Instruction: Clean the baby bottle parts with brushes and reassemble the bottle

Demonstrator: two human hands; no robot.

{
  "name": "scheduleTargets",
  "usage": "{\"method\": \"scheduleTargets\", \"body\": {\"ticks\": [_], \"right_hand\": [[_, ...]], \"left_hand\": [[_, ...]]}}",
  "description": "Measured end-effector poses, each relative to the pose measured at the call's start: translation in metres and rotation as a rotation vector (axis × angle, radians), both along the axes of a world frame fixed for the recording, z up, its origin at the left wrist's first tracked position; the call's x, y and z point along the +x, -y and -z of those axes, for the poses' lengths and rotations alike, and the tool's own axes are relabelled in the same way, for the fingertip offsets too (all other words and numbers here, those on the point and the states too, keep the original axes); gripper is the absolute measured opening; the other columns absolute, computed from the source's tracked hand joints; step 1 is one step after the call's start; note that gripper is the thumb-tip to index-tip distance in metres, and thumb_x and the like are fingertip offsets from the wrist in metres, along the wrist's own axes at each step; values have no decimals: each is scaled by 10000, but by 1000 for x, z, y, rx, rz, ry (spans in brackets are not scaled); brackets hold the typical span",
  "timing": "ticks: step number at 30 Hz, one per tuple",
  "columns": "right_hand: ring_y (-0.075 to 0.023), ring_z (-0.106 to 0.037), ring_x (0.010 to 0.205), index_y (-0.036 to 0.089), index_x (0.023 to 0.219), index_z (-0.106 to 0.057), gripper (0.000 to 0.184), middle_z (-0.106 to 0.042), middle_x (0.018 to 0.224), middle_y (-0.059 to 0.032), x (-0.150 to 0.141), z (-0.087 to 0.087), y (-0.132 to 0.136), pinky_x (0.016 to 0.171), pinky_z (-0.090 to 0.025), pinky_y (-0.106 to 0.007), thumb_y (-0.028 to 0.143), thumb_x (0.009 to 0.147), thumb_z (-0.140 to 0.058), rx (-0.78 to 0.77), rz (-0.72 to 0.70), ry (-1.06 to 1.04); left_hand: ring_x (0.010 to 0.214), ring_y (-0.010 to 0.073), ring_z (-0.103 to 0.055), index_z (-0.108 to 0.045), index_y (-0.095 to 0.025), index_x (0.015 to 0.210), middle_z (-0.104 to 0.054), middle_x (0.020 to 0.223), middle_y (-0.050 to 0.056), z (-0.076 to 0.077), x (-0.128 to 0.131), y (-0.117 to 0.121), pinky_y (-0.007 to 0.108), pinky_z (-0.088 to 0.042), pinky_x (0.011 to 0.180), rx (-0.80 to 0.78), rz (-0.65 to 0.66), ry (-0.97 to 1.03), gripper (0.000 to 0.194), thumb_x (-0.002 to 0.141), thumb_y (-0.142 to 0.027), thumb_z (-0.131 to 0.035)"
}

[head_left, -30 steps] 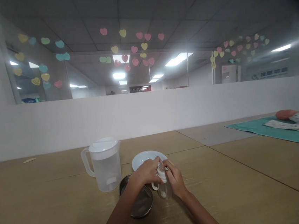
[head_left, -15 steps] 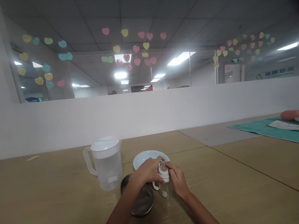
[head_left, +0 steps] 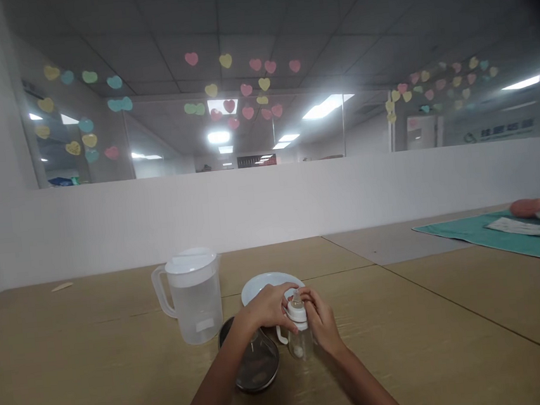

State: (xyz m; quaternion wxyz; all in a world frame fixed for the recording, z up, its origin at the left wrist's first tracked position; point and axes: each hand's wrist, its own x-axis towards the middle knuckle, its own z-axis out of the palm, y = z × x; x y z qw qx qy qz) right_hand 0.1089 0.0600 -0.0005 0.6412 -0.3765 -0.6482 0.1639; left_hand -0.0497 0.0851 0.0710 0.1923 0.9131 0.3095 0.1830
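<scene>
**Clear Bottle [head_left: 303, 339] Draws a Two-Handed Hold**

A person's left hand [head_left: 271, 307] and right hand [head_left: 323, 322] grip the top of the clear bottle, which stands upright on a wood-toned tabletop [head_left: 397, 336], in front of a pale plate [head_left: 257, 285] and just beside a curved metal dish [head_left: 261, 367]. The left hand bends around one side of a white collar [head_left: 297, 315], fingers arched past a translucent teat [head_left: 297, 298]; the right hand's fingers curl in from the opposite side. How hard either presses cannot be told.

The bottle looks light, with no clear sign of liquid, though a small pale object [head_left: 298, 351] shows near its bottom, seemingly inside. Whether the wall is glass or plastic is not plain; either way it is likely stiff, smooth and apt to slip under damp fingers, and glass could chip in a fall. The teat appears soft and would probably buckle under a pinch, a poor place to lift from. The collar looks the firmest spot for turning, while the wall below, uncovered at the front, offers room for a steadying hold. A white handle [head_left: 282, 337], which appears to belong to the bottle, gives another purchase on the left.

A lidded pitcher [head_left: 197, 311] stands farther left, apart from the hands.
</scene>
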Motion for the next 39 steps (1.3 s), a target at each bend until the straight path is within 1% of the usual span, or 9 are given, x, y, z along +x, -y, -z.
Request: {"method": "scheduleTargets", "body": {"ticks": [9, 11, 16, 20, 25, 28, 31, 35, 39], "right_hand": [[-186, -589, 810, 195, 765, -576, 158, -638, 822, -50, -1, -2, 5, 735, -453, -287, 235, 798, -427, 151, 141, 40], [-184, -586, 784, 195, 756, -573, 152, -629, 798, -47, 0, 0, 5, 712, -453, -282, 244, 799, -436, 157, 156, 36], [-176, -574, 703, 193, 773, -576, 158, -612, 733, -25, 0, 5, 5, 651, -441, -270, 273, 806, -444, 112, 203, 43], [-175, -564, 702, 204, 792, -571, 164, -599, 737, -21, -3, 8, 10, 640, -430, -270, 251, 823, -417, 150, 272, 89], [-175, -559, 755, 215, 875, -553, 157, -588, 797, -33, -7, 11, 17, 676, -435, -283, 256, 869, -402, 209, 327, 162], [-195, -555, 807, 213, 923, -535, 135, -592, 852, -48, -9, 11, 18, 726, -433, -318, 306, 843, -481, 250, 373, 246], [-222, -547, 840, 210, 971, -519, 244, -595, 891, -61, -10, 11, 17, 760, -429, -362, 345, 776, -574, 273, 433, 304], [-236, -546, 854, 201, 1016, -511, 276, -593, 903, -71, -9, 13, 15, 754, -440, -379, 299, 760, -538, 280, 447, 267], [-245, -546, 885, 209, 1017, -529, 273, -603, 923, -73, -6, 14, 12, 762, -444, -386, 252, 752, -482, 254, 390, 252]], "left_hand": [[775, 166, -615, -445, -225, 1291, -643, 825, -3, 1, 1, -1, 222, -445, 684, -20, 6, 9, 843, 523, -341, -772], [772, 163, -613, -462, -223, 1272, -642, 819, -3, 0, 1, 1, 217, -439, 673, -9, -6, -10, 812, 528, -332, -769], [766, 159, -606, -495, -242, 1226, -644, 808, -16, -4, 2, 5, 208, -422, 659, 27, -54, -56, 768, 515, -318, -776], [783, 155, -601, -490, -250, 1214, -642, 842, -18, -4, 2, 4, 204, -425, 664, -10, -55, -59, 763, 510, -308, -779], [781, 151, -591, -541, -225, 1068, -633, 875, -12, -2, 0, 2, 203, -425, 651, -46, -39, -42, 590, 527, -296, -765], [742, 142, -582, -535, -221, 1012, -623, 894, -7, -1, 0, 3, 198, -414, 607, -33, -21, -53, 511, 549, -288, -739], [737, 145, -578, -524, -220, 1006, -622, 890, -3, 0, 0, 4, 195, -406, 585, -8, -30, -74, 476, 566, -254, -702], [765, 152, -584, -521, -218, 1040, -629, 920, 5, 1, 0, 3, 202, -415, 609, -7, -47, -70, 494, 579, -268, -690], [800, 161, -593, -483, -235, 1169, -636, 962, 10, 1, -1, 1, 210, -433, 645, -19, -29, -62, 639, 574, -292, -709]]}}
